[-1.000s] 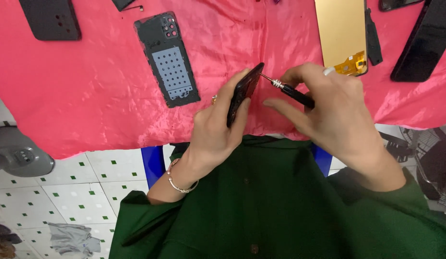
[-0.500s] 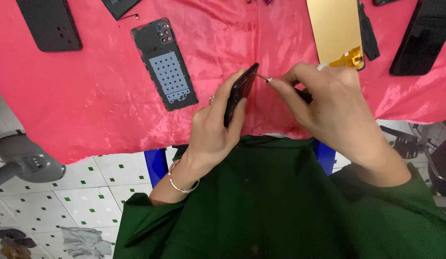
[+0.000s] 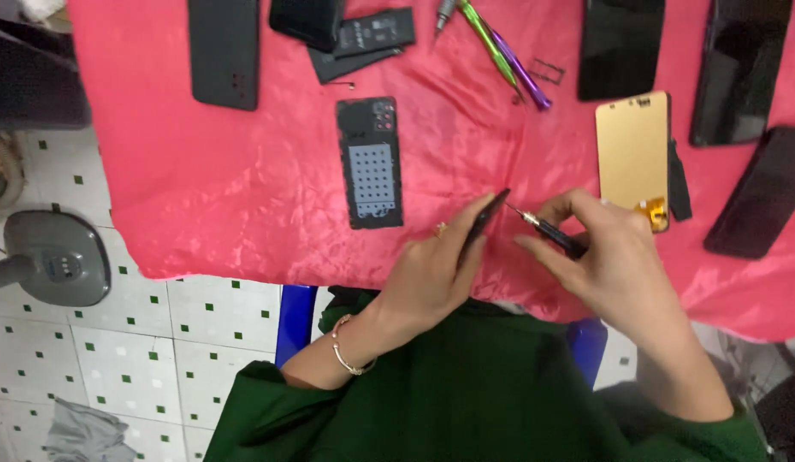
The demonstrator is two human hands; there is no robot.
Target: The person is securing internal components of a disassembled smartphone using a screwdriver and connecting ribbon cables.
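Observation:
My left hand [image 3: 431, 269] grips a dark phone body [image 3: 484, 221], held on edge above the pink cloth [image 3: 243, 197]. My right hand [image 3: 611, 265] holds a small black screwdriver [image 3: 547, 229], its metal tip touching the phone's upper edge. A bracelet sits on my left wrist. A phone back panel with a dotted grey pad [image 3: 369, 161] lies flat on the cloth just left of my hands. A gold screen panel [image 3: 632, 154] with an orange flex cable lies to the right of them.
Several dark phones and covers lie along the cloth's far edge and right side [image 3: 739, 68]. Green and purple tools [image 3: 500, 47] lie at the top centre. A grey appliance base [image 3: 51, 257] stands on the tiled floor at left. A blue stool edge [image 3: 293, 321] shows below.
The view has shifted and drawn back, showing more of the cloth and floor. Both hands keep their grip, with the screwdriver tip still at the phone's edge.

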